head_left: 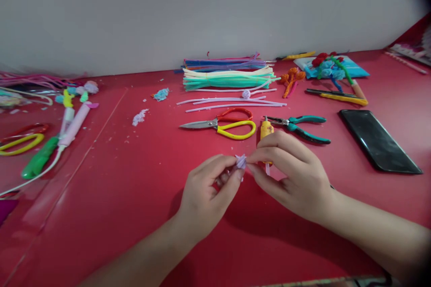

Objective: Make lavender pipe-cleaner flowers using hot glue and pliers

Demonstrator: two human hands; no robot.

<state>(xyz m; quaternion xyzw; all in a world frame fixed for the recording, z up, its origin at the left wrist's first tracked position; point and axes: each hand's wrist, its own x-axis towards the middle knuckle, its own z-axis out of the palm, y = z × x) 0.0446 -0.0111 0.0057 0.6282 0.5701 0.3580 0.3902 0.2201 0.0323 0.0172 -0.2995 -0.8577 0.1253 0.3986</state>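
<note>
A small lilac bundle of fuzzy pipe-cleaner pieces [240, 161] is held above the red table. My left hand [207, 193] pinches it between thumb and index finger, the other fingers curled behind. From the right, the thumb and index fingertips of my right hand [292, 172] close on its edge. Partly hidden behind my right hand lies a yellow glue gun [267, 129], its nozzle pointing away. Scissors [217, 124] with one red and one yellow handle rest beyond my hands. Teal-handled pliers [292, 124] lie to their right.
Loose lilac pipe cleaners [235, 104] and a thick bundle of pipe cleaners [229, 80] lie farther back. Lilac clippings [139, 117] and blue clippings [161, 94] sit left of them. A black phone [379, 141] is at right. A green-handled tool [40, 158] and more scissors [23, 141] lie left.
</note>
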